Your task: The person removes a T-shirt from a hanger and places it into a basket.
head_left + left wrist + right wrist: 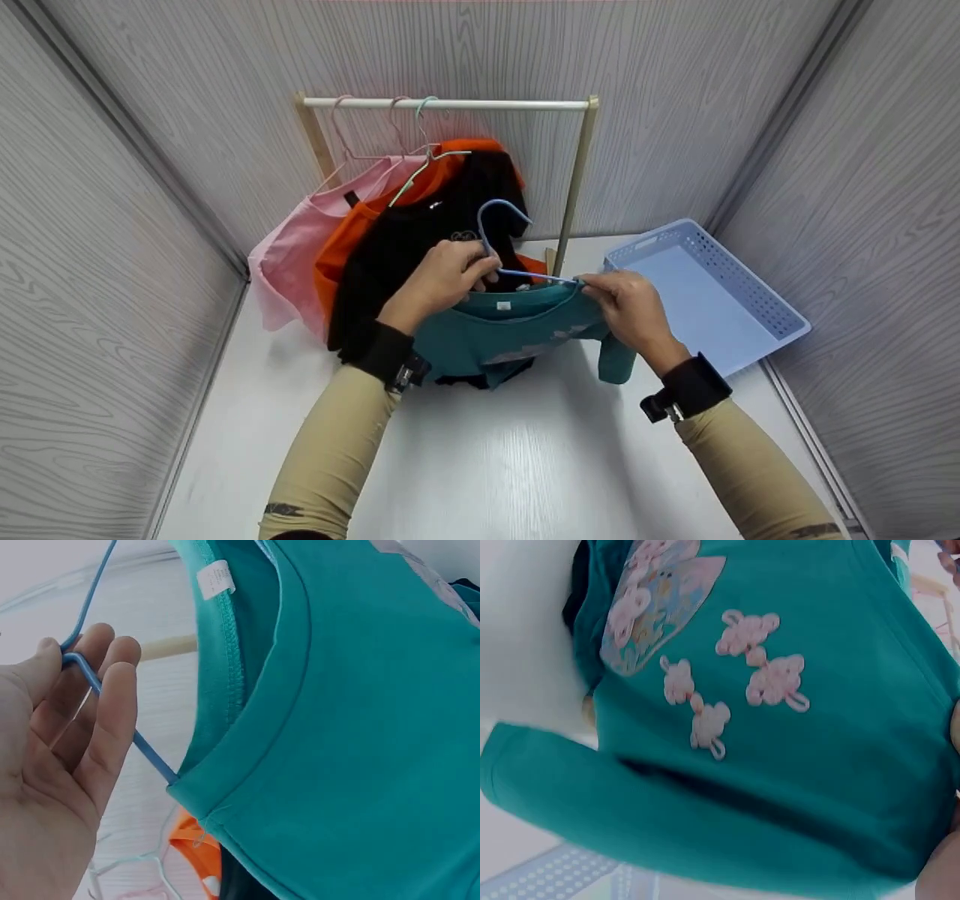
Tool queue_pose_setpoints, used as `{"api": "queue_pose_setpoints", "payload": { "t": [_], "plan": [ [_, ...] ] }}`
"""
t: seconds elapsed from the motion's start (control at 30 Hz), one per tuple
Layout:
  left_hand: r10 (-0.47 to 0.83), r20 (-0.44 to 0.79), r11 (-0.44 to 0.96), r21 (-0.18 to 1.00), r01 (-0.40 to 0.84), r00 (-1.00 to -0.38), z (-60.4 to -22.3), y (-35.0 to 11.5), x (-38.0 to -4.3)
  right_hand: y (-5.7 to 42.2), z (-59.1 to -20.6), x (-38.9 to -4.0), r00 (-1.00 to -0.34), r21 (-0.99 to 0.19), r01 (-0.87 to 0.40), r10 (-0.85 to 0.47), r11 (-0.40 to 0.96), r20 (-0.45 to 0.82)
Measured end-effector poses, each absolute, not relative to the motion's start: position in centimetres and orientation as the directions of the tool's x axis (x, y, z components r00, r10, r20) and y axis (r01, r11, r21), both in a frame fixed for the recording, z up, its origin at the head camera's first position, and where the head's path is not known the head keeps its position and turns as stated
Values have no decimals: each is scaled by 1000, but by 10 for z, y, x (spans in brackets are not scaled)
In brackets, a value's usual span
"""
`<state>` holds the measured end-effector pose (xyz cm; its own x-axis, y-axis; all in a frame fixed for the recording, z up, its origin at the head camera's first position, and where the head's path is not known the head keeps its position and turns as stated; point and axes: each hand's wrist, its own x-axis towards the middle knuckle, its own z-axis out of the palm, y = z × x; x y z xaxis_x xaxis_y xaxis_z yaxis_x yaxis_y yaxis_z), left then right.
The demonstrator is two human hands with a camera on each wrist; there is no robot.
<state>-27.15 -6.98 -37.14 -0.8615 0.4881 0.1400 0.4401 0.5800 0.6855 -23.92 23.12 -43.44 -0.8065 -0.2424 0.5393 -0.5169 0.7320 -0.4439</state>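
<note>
My left hand [444, 276] pinches a blue clothes hanger [504, 204] at the base of its hook. One arm of the hanger runs into the neckline of a teal shirt [375, 712], which hangs below both hands. At the shirt's right shoulder my right hand [628, 306] grips the fabric beside the collar, near the hanger's right arm. Pink knotted trims and a patterned patch [667, 607] decorate the shirt front in the right wrist view. A white label [215, 579] shows inside the collar.
Behind the hands stands a garment rack [465, 104] bearing pink [292, 240], orange [337, 251] and black [390, 255] clothes on hangers. A light blue plastic basket [712, 292] sits on the white table [480, 465] at the right. Grey wood-grain panels [97, 225] enclose the table.
</note>
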Motion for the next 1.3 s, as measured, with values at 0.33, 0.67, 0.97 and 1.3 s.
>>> {"api": "queue_pose_setpoints", "payload": {
  "t": [0.33,0.67,0.97,1.3],
  "plan": [
    [431,195,591,677,439,-881,-386,-97,-273,270,-454,-241,-846,-360,-367,-146,858,514],
    [377,199,475,797,373,-905,-386,-94,-270,259,-470,-239,-879,-464,-371,-142,805,456],
    [297,215,399,857,325,-930,-383,-68,-274,217,-485,-235,-902,-625,-417,-213,661,376],
    [201,231,303,910,284,-952,-391,-47,-280,177,-507,-224,-863,-635,-503,-389,586,323]
  ]
}}
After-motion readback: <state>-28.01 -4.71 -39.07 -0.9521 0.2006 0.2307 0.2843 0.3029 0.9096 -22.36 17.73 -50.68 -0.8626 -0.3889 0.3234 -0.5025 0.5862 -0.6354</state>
